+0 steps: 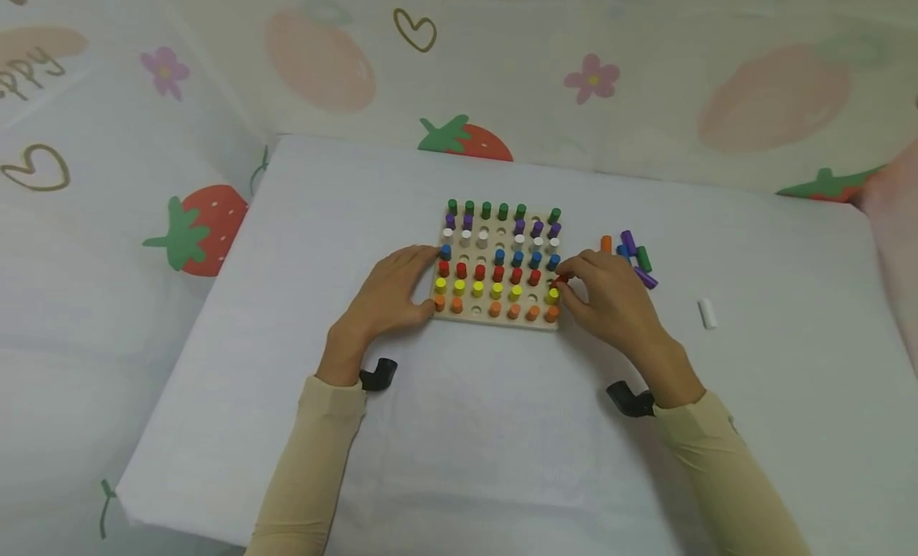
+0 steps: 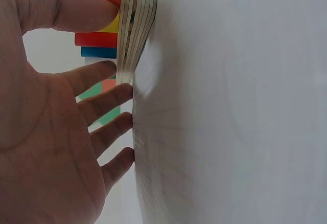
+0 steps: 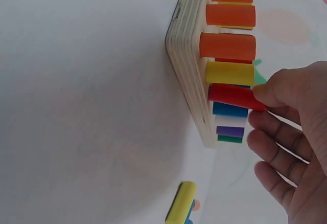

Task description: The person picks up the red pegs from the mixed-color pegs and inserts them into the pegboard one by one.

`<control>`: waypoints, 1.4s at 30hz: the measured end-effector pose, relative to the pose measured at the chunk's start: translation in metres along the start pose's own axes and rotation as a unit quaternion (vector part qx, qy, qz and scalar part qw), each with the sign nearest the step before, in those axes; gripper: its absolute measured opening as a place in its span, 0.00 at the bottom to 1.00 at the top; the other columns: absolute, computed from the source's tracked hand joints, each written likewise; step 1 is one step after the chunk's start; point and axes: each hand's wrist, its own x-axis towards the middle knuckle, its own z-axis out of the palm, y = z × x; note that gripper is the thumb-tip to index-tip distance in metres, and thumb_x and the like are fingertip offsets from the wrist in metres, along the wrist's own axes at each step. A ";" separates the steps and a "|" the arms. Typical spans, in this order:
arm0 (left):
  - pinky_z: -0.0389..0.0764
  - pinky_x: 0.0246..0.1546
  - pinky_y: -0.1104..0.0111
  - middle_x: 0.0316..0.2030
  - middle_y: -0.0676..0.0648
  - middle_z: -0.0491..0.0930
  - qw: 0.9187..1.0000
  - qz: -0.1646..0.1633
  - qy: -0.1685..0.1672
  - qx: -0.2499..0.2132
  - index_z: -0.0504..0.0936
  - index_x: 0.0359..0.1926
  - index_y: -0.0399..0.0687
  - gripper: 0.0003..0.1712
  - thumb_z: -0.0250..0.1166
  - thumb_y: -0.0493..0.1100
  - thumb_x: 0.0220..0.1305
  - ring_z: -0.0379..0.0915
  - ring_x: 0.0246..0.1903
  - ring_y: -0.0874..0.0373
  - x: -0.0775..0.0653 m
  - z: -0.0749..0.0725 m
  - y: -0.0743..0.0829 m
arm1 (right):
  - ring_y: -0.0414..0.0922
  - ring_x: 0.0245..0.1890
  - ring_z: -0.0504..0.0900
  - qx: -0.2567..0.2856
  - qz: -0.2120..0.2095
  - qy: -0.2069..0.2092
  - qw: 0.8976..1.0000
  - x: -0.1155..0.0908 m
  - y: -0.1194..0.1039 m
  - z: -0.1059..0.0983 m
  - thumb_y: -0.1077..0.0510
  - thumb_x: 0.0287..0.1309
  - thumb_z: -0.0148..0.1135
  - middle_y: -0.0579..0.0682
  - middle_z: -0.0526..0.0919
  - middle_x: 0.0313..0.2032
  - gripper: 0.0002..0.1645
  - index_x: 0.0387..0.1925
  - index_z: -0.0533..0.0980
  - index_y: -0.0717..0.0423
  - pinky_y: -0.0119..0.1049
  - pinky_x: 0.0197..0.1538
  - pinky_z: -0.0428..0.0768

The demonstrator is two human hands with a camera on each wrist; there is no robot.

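Note:
A wooden peg board [image 1: 527, 325] lies on the white table, with rows of green, purple, white, blue, red, yellow and orange pegs standing in it and several bare holes among them. My right hand [image 1: 613, 301] pinches a red peg [image 3: 234, 96] between thumb and index finger at the right end of the red row. That peg leans slightly, its lower end right at the board, beside a yellow peg [image 3: 230, 73]. My left hand [image 1: 383, 293] rests at the board's left edge, thumb and fingers spread, the thumb near the front orange pegs.
Right of the board, partly behind my right hand, lie loose pegs: orange [image 1: 606, 244], green [image 1: 643, 259], purple [image 1: 628, 242] and others. A white peg [image 1: 708, 314] lies apart, farther right. Also loose is a yellow peg [image 3: 182, 203]. A strawberry-patterned cloth [image 1: 502, 70] hangs behind the table.

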 end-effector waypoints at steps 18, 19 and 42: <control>0.54 0.85 0.45 0.81 0.44 0.63 1.000 -0.009 -0.004 -0.005 0.60 0.82 0.48 0.50 0.60 0.52 0.58 0.53 0.83 0.44 0.001 0.001 0.000 | 0.52 0.43 0.86 -0.002 0.007 -0.005 1.000 0.007 0.001 0.003 0.59 0.64 0.71 0.54 0.90 0.41 0.09 0.44 0.86 0.57 0.49 0.54 0.84; 0.54 0.85 0.45 0.81 0.44 0.62 1.000 -0.008 -0.003 -0.004 0.60 0.82 0.48 0.50 0.60 0.52 0.59 0.53 0.83 0.44 0.001 0.001 0.000 | 0.52 0.43 0.86 -0.002 0.006 -0.006 1.000 0.007 0.001 0.003 0.59 0.64 0.71 0.54 0.90 0.41 0.09 0.44 0.86 0.57 0.49 0.54 0.84; 0.55 0.85 0.46 0.80 0.44 0.64 1.000 -0.001 0.004 0.008 0.61 0.82 0.49 0.50 0.59 0.52 0.58 0.54 0.82 0.45 0.001 0.003 -0.002 | 0.55 0.44 0.87 0.013 0.015 0.009 1.000 -0.001 0.005 0.002 0.58 0.65 0.70 0.57 0.91 0.43 0.12 0.47 0.86 0.60 0.53 0.52 0.85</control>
